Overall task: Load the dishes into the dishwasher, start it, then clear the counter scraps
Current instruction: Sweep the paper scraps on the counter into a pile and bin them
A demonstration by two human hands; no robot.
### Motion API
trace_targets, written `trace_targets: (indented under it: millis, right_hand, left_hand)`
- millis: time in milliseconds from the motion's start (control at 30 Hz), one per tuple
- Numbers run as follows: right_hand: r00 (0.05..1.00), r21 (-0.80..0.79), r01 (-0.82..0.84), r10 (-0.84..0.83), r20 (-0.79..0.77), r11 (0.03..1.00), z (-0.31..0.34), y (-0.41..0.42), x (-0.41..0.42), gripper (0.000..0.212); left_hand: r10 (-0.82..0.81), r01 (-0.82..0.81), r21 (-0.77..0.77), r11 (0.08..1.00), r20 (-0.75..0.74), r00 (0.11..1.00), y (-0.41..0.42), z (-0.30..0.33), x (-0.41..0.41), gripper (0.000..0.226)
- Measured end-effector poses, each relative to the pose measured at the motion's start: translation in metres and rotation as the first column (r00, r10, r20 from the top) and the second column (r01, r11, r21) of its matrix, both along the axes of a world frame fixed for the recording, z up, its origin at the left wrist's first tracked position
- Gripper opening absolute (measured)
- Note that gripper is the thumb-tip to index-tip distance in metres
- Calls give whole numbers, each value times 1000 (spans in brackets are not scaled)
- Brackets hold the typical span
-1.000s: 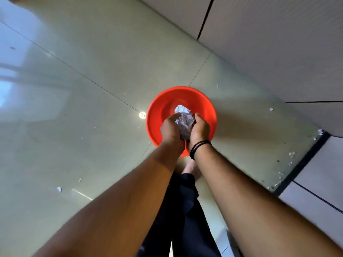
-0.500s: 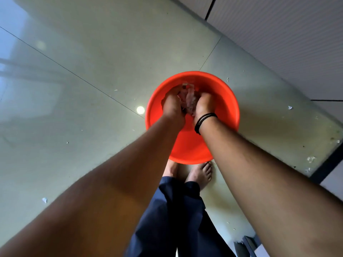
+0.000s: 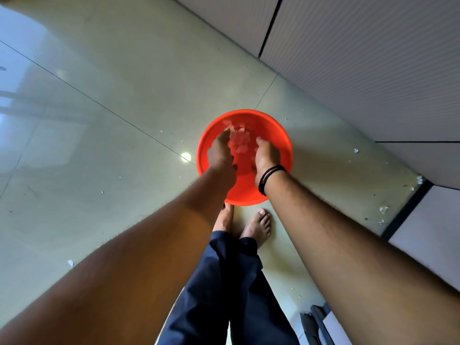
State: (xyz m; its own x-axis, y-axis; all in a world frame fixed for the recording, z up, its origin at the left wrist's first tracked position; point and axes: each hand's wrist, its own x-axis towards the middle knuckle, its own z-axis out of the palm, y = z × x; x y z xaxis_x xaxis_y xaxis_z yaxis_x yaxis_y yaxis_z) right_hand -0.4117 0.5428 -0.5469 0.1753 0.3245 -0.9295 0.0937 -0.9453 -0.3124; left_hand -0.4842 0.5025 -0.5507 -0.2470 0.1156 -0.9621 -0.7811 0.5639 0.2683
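Both your hands, left and right, hang spread, fingers loose, over the bucket; scraps lie directly below, between them.

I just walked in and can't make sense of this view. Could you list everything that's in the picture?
round orange-red plastic bucket: one, orange-red, on the floor ahead of the feet.
loose pale scraps: many, whitish, blurred, inside the bucket between the hands.
small white bits: several, white, strewn over the floor, mostly near the wall.
glossy tiled floor: pale green-grey, with dark joints.
ribbed panelled wall: light grey, upper right.
black wrist bands: thin, black, on the right wrist.
dark blue trousers: bottom centre.
bare feet: two, behind the bucket.
left hand: over the bucket, fingers loose.
right hand: over the bucket, fingers loose.
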Motion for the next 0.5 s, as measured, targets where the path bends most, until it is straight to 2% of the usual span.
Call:
trace_targets:
  millis: [67, 200, 333, 500]
  right_hand:
    - [1000, 11, -4, 4, 1, 1000, 38, -14, 8, 21]
    - [996, -32, 67, -68, -52, 997, 134, -36, 25, 21]
    - [983, -5, 87, -87, -162, 996, 247, -46, 45, 19]
    - [971, 61, 130, -114, -209, 990, 369, -52, 73, 21]
  left_hand:
    - [-10, 10, 0, 1000, 12, 1000, -10, 42, 1, 39]
    - [-6, 0, 44, 999, 134, 991, -37, 133, 7, 23]
    - [-50, 33, 89, 996, 199, 979, -52, 240, 19, 26]
    - [-196, 167, 172, 971, 169, 966, -53, 354, 34, 37]
